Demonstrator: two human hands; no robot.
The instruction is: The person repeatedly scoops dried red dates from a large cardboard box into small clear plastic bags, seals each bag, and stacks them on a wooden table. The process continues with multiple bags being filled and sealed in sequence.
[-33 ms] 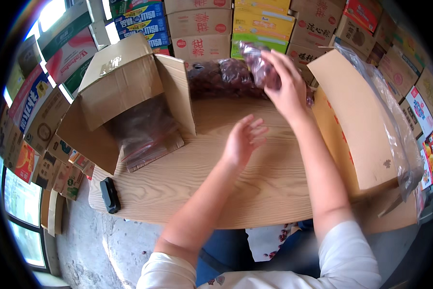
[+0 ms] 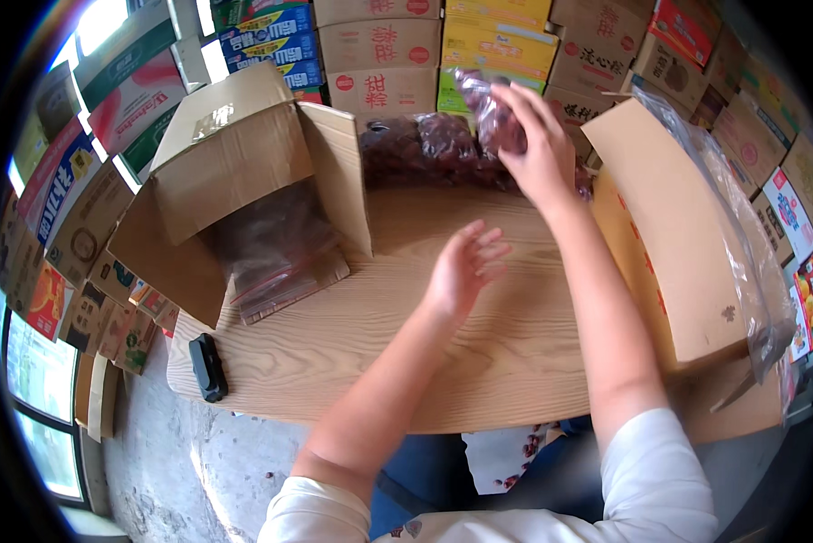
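Setting: On a round wooden table [image 2: 443, 362] walled in by stacked cartons, a person worked with both bare hands.
Right hand: the right hand [image 2: 538, 149] was raised over the table's far edge, fingers closed around a clear plastic bag of dark red fruit [image 2: 490, 116].
Left hand: the left hand [image 2: 465, 267] hovered above the tabletop, fingers spread loosely, holding nothing.
Pile: more filled bags [image 2: 429, 149] lay heaped at the far edge, just beside the held bag.
Left box: an open cardboard box [image 2: 234, 167] lay on its side, zip bags [image 2: 275, 253] spilling from its mouth.
Right box: a plastic-lined carton [image 2: 678, 235] stood near the right forearm.
Near edge: a black oblong device [image 2: 207, 366] lay well apart from both hands.
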